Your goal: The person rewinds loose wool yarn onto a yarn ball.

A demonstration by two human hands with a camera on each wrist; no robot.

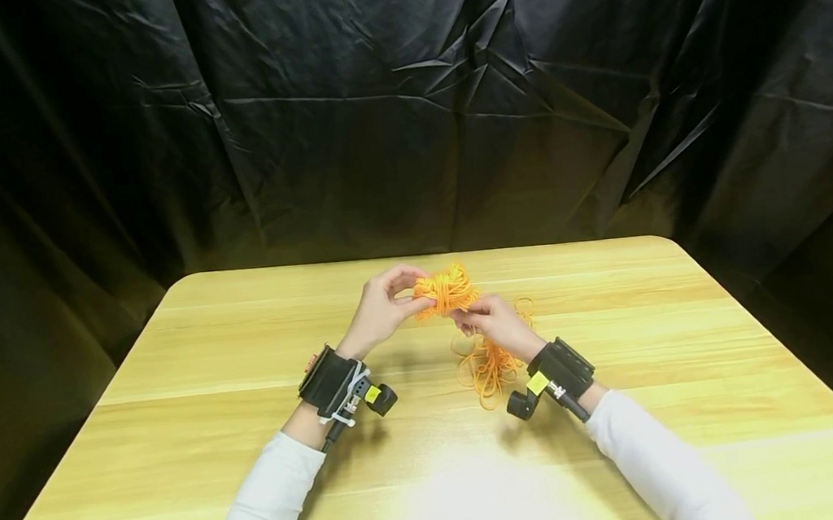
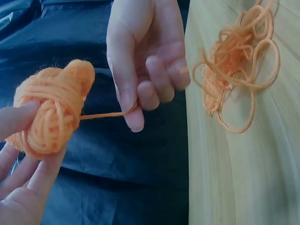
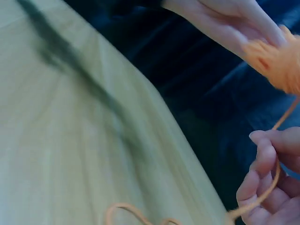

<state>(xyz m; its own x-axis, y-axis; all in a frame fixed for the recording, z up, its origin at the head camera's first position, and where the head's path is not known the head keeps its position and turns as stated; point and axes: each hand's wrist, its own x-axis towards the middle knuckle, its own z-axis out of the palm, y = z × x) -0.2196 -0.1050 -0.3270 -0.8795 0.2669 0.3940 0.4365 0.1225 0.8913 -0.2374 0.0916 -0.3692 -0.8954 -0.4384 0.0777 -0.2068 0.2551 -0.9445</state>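
An orange ball of yarn (image 1: 447,290) is held above the table by my left hand (image 1: 383,307), thumb on one side and fingers on the other. In the left wrist view the ball of yarn (image 2: 49,110) shows strands wound across its middle. From it a short taut strand (image 2: 103,115) runs to my right hand (image 2: 145,51), which pinches it between thumb and forefinger. In the right wrist view the strand (image 3: 276,176) passes on through the right hand (image 3: 272,176) and leaves below the fingers. A loose heap of the same yarn (image 1: 493,368) lies on the table under the right hand.
The wooden table (image 1: 181,442) has rounded far corners. A black curtain (image 1: 351,175) hangs behind it and along the sides. Each wrist wears a black strap with a small camera, the left strap (image 1: 331,385) and the right strap (image 1: 568,366).
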